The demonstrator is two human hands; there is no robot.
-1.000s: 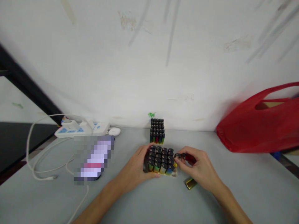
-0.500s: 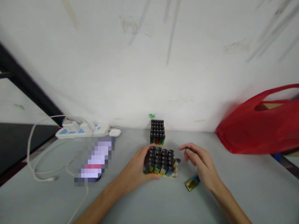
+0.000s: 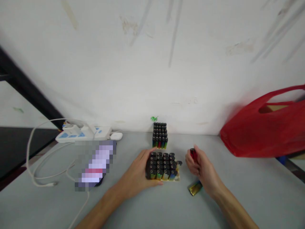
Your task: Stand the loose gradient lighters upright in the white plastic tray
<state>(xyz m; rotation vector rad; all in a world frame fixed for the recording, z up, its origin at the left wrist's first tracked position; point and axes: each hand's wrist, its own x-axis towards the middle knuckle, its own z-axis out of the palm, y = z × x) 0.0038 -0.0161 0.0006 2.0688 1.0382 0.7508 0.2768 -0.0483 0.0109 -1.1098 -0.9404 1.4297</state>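
My left hand (image 3: 140,171) wraps round the left side of a pale tray (image 3: 176,178) packed with upright lighters (image 3: 159,164), black-topped with coloured metallic bodies. At the tray's right edge one lighter (image 3: 179,163) leans outward. Right of the tray, my right hand (image 3: 200,163) is closed round a red lighter (image 3: 194,155), its black top pointing up between thumb and fingers. Under that hand a gold and blue lighter (image 3: 195,188) lies on the table, partly covered by the hand. Behind the tray stands a second block of upright lighters (image 3: 160,135).
A grey table (image 3: 147,206) meets a scuffed white wall (image 3: 152,70). To the left are a phone (image 3: 98,163) with a blurred screen, a white power strip (image 3: 83,135), a white cable (image 3: 30,156) and a small white case (image 3: 116,136). A red bag (image 3: 264,133) sits at right.
My right hand has turned and closed, and the red lighter now shows in its grip. The tray under my left hand has shifted slightly and sits more level.
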